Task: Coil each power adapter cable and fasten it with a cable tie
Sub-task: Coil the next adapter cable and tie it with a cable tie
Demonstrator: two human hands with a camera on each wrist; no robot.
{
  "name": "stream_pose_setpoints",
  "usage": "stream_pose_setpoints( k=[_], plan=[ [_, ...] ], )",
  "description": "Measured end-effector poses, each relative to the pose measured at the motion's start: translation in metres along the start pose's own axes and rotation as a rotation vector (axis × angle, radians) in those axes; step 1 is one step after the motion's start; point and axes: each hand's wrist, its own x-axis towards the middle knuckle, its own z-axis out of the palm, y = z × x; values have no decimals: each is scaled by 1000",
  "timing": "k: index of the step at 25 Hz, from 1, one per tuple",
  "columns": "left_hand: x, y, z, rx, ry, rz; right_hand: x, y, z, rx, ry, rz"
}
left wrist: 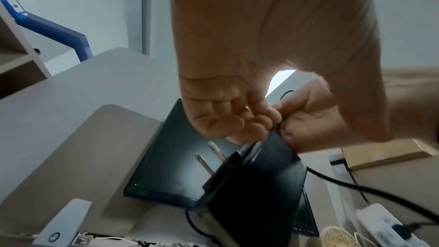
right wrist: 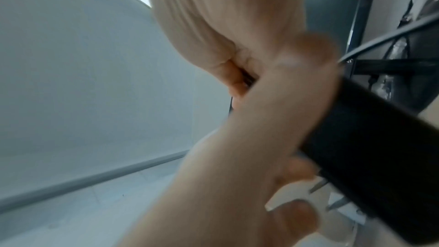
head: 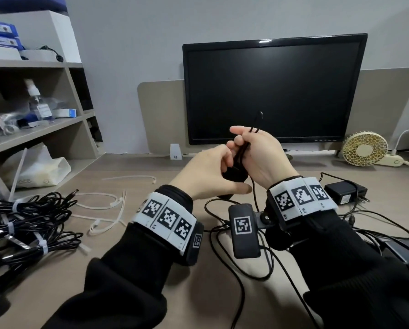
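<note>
1. A person sits at a desk facing a dark monitor, both hands raised just above the desktop, close together.
2. The right hand curls its fingers round several folded strands of thin black cable; short loops stick out above the fist, likely so the coil keeps its shape.
3. The left hand meets it from the left, fingers bent and bunched together, pinching the cable just above a black power adapter.
4. The adapter hangs below both hands, its two metal prongs pointing away. The rest of its cable trails down onto the desk.
5. The coiling looks partly done; no tie is on this cable yet.
6. Loose white cable ties lie on the desk to the left, within reach for fastening.
7. Further left sits a heap of finished bundles, each bound with a white tie.
8. Another adapter and tangled cables wait on the right.
</note>
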Motion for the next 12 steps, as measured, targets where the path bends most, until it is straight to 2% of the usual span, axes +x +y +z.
stream_pose_setpoints(
  k=[3,5,7,9,11,12],
  plan=[
    [2,2,9,185,-14,-8,1,0,1,179,35,26],
    [3,2,14,281,-65,-93,1,-2,3,254,53,-22],
    [4,4,20,235,-123,-215,-1,-5,5,288,62,-82],
    [6,6,23,176,-181,-261,-3,-8,6,309,59,-113],
    [9,5,25,74,-227,-187,-4,-9,8,345,58,-122],
    [10,4,24,-83,-246,-133,-5,-9,9,367,54,-127]
  ],
)
